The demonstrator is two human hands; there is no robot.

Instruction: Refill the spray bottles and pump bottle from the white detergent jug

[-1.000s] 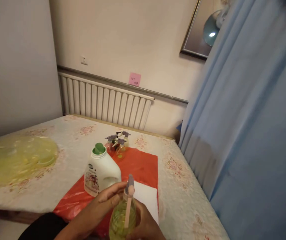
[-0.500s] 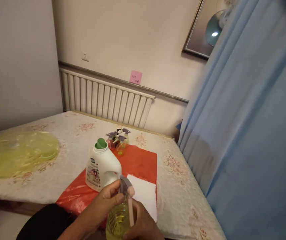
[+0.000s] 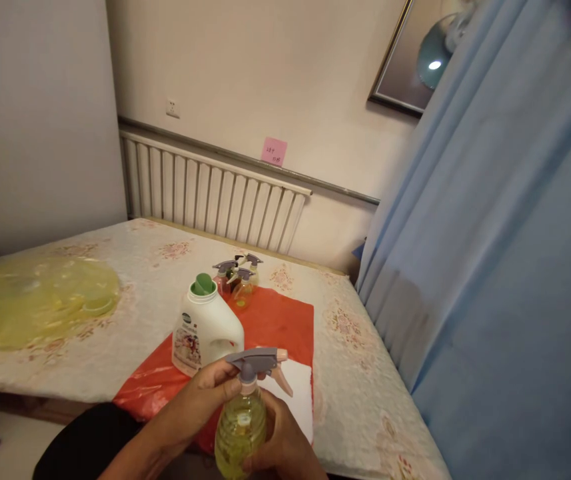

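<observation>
A small clear spray bottle (image 3: 240,432) of yellow liquid stands upright at the bottom centre. My right hand (image 3: 280,447) wraps its body from below. My left hand (image 3: 204,400) pinches the neck just under its grey trigger head (image 3: 258,360), whose pink nozzle and lever point right. Just beyond them stands a white detergent jug (image 3: 205,330) with a green cap, on a red plastic sheet (image 3: 280,320). A white folded cloth (image 3: 292,393) lies on the sheet behind the bottle.
Three more small spray bottles (image 3: 238,280) cluster at the sheet's far edge. A yellow plastic bag (image 3: 35,303) lies at the left of the floral-cloth table (image 3: 355,347). A radiator (image 3: 215,200) lines the wall behind. A blue curtain (image 3: 490,267) hangs close on the right.
The trigger head has turned on the bottle: it pointed toward me before, and now its nozzle points right. The view has shifted slightly.
</observation>
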